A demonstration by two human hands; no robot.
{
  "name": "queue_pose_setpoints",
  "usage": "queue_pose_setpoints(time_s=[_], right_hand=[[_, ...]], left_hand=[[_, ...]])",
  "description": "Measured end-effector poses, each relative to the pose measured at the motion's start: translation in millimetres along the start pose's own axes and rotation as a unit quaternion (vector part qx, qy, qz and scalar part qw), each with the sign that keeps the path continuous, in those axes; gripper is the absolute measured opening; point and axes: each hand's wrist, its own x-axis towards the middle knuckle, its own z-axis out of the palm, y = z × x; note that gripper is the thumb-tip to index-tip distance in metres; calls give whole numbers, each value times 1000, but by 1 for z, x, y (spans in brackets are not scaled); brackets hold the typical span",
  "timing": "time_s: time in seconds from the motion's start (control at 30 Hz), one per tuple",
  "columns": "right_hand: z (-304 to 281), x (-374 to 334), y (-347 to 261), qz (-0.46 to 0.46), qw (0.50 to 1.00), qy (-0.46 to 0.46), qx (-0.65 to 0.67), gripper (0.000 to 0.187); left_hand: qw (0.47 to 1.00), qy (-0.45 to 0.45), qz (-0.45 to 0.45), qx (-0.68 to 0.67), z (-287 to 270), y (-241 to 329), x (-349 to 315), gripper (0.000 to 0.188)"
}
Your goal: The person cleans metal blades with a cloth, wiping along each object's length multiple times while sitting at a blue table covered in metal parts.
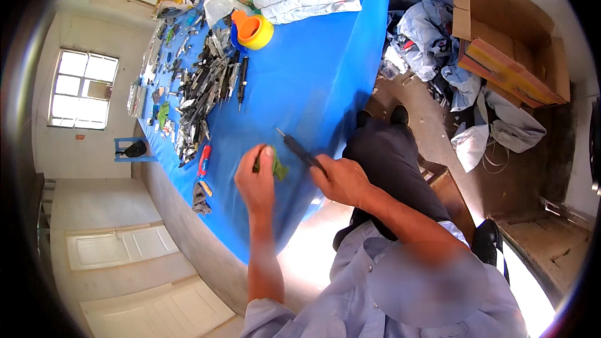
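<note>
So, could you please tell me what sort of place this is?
Probably a makeshift workroom: a long blue-covered table strewn with rows of small dark tools, torn brown cardboard boxes and crumpled plastic bags on bare floor.

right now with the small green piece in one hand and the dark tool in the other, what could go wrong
1. The dark tool in the right hand points its thin tip toward the left hand, which pinches the small green piece; a slip could jab the fingers.
2. Both hands work near the edge of the blue table, so a dropped piece could fall off it.
</note>
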Motion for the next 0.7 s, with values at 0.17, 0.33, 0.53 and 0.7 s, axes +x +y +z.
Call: queue_pose_setpoints(time_s=[0.17,0.33,0.53,0.7], right_hand=[[-2,0,-6,6,1000,-23,8,29],[-4,1,-6,19,999,-38,5,30],[-1,2,-2,14,999,-23,24,30],[3,4,3,8,999,-23,34,31]], left_hand=[[976,-29,-115,-184,26,-4,14,22],[997,-14,55,-44,36,9,7,16],[993,31,108,31,47,25,-27,17],[993,-15,119,8,36,38,-48,17]])
